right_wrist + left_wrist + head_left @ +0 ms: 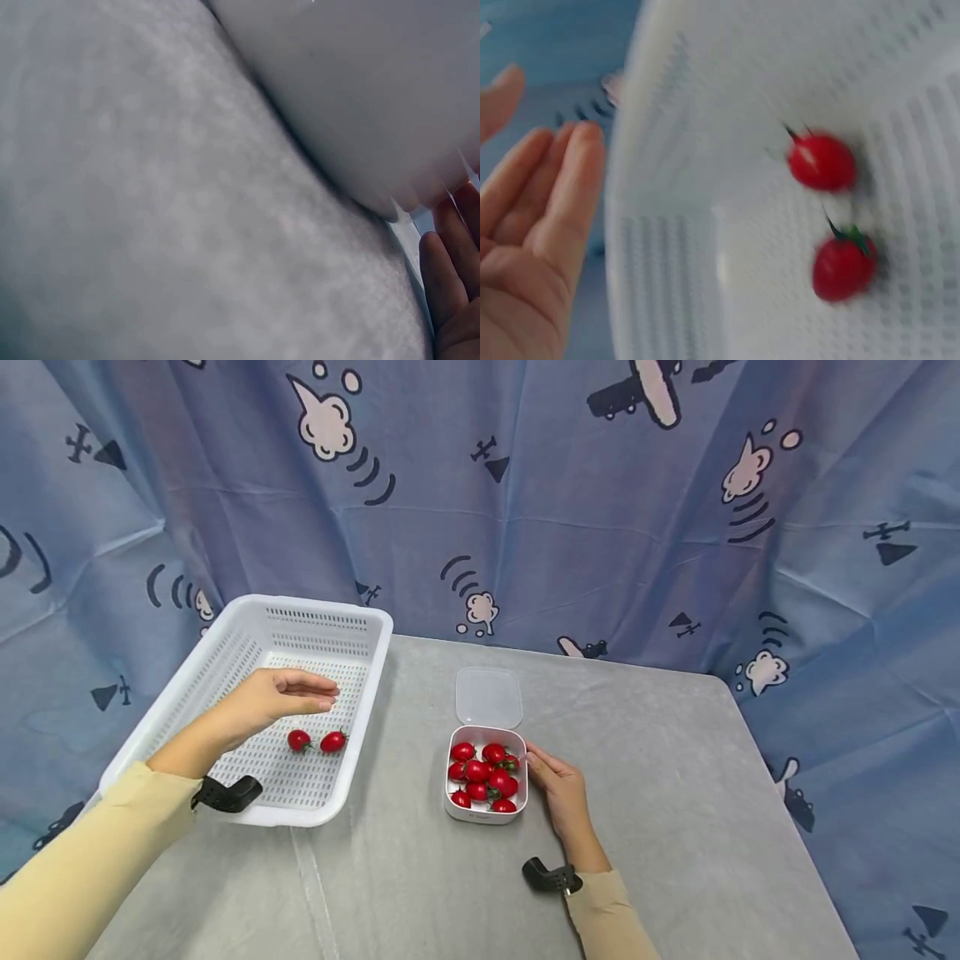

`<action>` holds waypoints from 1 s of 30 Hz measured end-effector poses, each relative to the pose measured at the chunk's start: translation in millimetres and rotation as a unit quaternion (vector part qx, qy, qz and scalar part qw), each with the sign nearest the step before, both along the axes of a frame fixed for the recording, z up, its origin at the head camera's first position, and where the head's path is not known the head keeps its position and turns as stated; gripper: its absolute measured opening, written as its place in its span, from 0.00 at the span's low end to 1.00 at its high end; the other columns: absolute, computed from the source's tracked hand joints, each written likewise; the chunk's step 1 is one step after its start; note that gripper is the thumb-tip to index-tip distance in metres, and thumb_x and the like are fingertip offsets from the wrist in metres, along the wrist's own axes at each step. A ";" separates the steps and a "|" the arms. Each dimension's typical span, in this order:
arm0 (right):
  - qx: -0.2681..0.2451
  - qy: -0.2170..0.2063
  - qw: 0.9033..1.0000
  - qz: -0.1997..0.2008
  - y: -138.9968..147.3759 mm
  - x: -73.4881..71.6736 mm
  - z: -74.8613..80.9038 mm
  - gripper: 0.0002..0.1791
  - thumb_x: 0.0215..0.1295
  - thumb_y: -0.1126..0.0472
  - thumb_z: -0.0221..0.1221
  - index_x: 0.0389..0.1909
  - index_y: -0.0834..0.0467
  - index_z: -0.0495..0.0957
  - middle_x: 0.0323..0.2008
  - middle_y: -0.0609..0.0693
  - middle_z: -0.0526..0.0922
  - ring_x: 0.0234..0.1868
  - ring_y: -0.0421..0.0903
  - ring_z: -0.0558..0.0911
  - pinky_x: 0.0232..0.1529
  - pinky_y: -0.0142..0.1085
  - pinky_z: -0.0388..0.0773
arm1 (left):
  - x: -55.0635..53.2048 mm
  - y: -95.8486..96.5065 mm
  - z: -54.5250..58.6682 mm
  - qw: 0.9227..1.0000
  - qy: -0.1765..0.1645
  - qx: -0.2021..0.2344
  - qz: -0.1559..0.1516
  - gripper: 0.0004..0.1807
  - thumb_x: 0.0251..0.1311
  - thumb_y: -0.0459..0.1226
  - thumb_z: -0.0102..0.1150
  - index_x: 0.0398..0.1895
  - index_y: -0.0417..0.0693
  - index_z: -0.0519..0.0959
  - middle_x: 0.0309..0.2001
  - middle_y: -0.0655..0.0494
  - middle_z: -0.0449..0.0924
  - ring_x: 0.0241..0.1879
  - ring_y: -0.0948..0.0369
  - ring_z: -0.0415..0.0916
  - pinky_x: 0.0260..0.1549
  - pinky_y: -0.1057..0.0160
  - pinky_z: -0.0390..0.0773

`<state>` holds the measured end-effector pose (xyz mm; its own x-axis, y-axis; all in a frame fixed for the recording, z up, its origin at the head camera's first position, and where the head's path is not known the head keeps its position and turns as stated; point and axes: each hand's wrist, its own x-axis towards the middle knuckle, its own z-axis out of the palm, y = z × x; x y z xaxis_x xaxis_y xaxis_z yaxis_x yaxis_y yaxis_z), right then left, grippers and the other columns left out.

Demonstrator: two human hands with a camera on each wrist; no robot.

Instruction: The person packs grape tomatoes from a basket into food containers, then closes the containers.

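My left hand [266,702] hovers over the white perforated basket [367,710], its fingers extended and nothing between them and the thumb. Two red cherry tomatoes [333,742] lie on the basket floor below it. In the left wrist view, one tomato [844,266] shows its green stem, and the open palm [532,240] is beside the basket wall. My right hand [562,789] touches the right side of a small white square container [483,817] with fairly straight fingers. Several cherry tomatoes [477,771] fill that container. Up close, the fingers [442,277] rest by its wall [352,97].
A translucent square lid [487,696] lies flat on the grey tabletop [660,760], just behind the container. Behind the table hangs a blue patterned curtain [540,552]. The basket stands at the table's left side, near the curtain.
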<state>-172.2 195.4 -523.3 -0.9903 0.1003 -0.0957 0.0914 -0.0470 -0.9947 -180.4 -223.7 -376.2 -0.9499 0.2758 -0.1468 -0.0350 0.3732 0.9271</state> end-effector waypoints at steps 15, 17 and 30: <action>-0.001 0.003 1.000 0.002 -1.6 1.0 2.4 0.21 0.66 0.61 0.63 0.56 0.70 0.79 0.50 0.49 0.87 0.46 0.31 0.85 0.49 0.26 0.81 | -30.9 -21.5 -45.5 0.986 -0.087 -0.118 -0.083 0.28 0.63 0.40 0.64 0.63 0.33 0.74 0.62 0.40 0.78 0.63 0.48 0.75 0.67 0.46 0.69; -0.008 0.002 1.000 0.002 -1.7 1.4 2.2 0.21 0.67 0.61 0.63 0.56 0.70 0.78 0.47 0.44 0.88 0.46 0.31 0.85 0.49 0.26 0.81 | -31.7 -21.2 -49.6 0.985 -0.089 -0.120 -0.084 0.28 0.63 0.40 0.65 0.62 0.32 0.74 0.61 0.40 0.79 0.61 0.51 0.77 0.65 0.51 0.72; -0.013 0.002 1.000 -0.003 -0.6 1.1 1.1 0.22 0.66 0.61 0.64 0.57 0.71 0.78 0.44 0.40 0.88 0.46 0.31 0.85 0.48 0.26 0.82 | -38.2 -8.5 -60.8 0.977 -0.141 -0.136 -0.085 0.28 0.55 0.36 0.71 0.57 0.30 0.77 0.50 0.42 0.86 0.39 0.65 0.84 0.39 0.66 0.82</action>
<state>-171.1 194.8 -522.2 -0.9902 0.1039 -0.0935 0.0861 -0.0732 -0.9936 -218.6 -232.3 -437.0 -0.8057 0.3399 -0.4851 -0.1906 0.6266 0.7556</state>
